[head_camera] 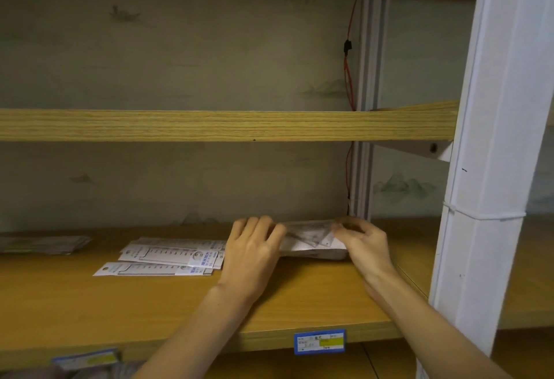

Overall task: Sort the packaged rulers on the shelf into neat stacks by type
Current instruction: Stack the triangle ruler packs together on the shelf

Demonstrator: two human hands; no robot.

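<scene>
Packets of clear-wrapped set squares (311,240) are held in a small stack between the two hands, near the right end of the wooden shelf (150,297), just in front of the back wall. The left hand (251,246) is laid against the stack's left end with fingers nearly straight, pressing rather than gripping; the right hand (362,237) is curled round the right end, the packets pinched between thumb and fingers. Such packets are judged to be light and thin, stiff along the plastic inside but sheathed in glossy film that is likely to slide, so the stack is best squeezed from both short ends and squared against the board. Just to the left, touching or nearly touching the left hand, white card-backed straight rulers (168,257) are fanned out loosely, their printed scales visible. A darker, flatter pile of packets (42,243) lies well apart at the far left; its type cannot be told. A blue price label (319,342) is fixed to the shelf's front edge.
</scene>
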